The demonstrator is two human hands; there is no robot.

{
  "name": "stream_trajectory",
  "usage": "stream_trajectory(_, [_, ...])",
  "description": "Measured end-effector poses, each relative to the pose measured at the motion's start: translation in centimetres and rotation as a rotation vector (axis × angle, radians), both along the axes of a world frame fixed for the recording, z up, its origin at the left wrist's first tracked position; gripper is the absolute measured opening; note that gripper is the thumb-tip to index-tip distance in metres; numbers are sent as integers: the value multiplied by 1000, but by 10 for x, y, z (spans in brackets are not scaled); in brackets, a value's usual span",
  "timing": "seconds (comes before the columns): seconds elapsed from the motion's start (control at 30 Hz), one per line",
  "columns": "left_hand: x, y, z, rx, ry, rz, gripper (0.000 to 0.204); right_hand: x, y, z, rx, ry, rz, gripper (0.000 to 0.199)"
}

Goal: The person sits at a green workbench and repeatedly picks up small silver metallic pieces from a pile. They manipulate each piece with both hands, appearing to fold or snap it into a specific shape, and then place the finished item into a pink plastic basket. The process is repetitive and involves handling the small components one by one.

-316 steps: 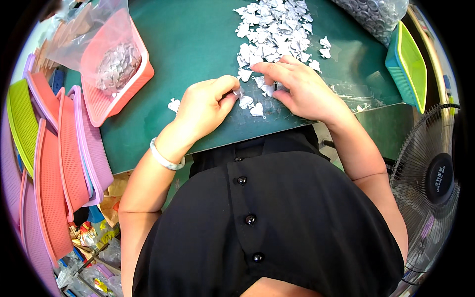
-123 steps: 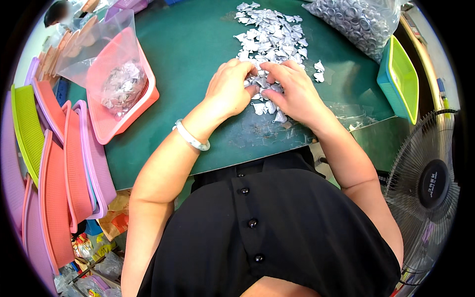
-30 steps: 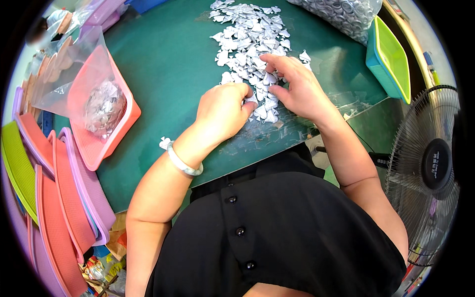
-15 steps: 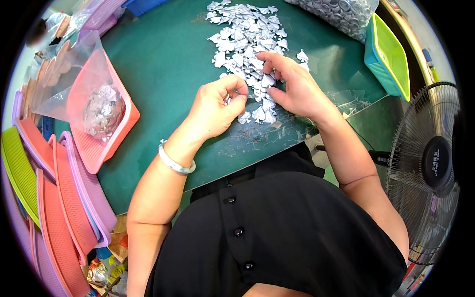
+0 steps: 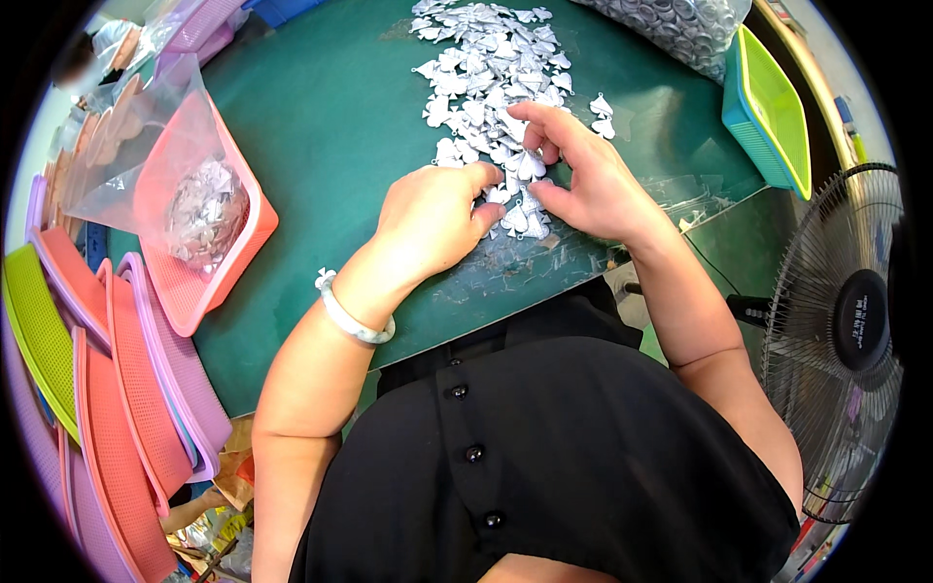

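Judged the heap of pale spade-shaped pieces (image 5: 486, 83), spread between and beyond the left hand (image 5: 432, 214) and right hand (image 5: 598, 185), loose and likely to scatter under a push. Judged any single piece light, thin, stiff, perhaps slippery, hardly fragile. Would have taken hold by the broad side edges rather than by the narrow tip.

Counted, in falling size: one green desk (image 5: 292, 136) beneath both hands; several stacked baskets (image 5: 112, 437) far left of the left hand, too overlapped for a sure number; one fan (image 5: 860, 321) to the right of the right hand; one pink basket (image 5: 238, 267) left of the left hand; one green-and-teal basket (image 5: 765, 136) right of the right hand; one bag of grey rings (image 5: 680, 24) beyond the right hand; one bag of pieces (image 5: 206, 214) inside the pink basket.

Found two hands: the right wide, thumb and forefinger well apart over the heap; the left narrow at the heap's near edge, but could not tell whether gripping a piece. Noted one bracelet (image 5: 348, 322) on the left wrist. Could not count the heap; saw two stray pieces (image 5: 603, 127) just beyond the right hand and one lone piece (image 5: 323, 277) by the left wrist.
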State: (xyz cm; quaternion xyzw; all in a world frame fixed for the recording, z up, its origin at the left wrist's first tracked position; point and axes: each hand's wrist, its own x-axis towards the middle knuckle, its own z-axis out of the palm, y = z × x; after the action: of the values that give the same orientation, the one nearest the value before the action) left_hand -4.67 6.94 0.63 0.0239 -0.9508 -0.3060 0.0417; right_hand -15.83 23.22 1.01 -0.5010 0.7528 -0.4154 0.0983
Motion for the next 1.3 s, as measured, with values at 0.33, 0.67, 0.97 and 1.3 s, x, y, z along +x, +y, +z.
stream_trajectory(0.33, [-1,-7,1,862,-100,188,11,3,0,-2,-102,-90,-11,68])
stream_trajectory(0.67, [-1,-21,2,1634,-209,302,12,9,-11,9,-173,-17,33,70])
stream_trajectory(0.97, [1,-38,1,1706,-150,228,19,13,-32,14,-226,17,38,54])
stream_trajectory(1.3, [0,-51,5,1511,-198,289,17,30,-24,8,185,222,228,38])
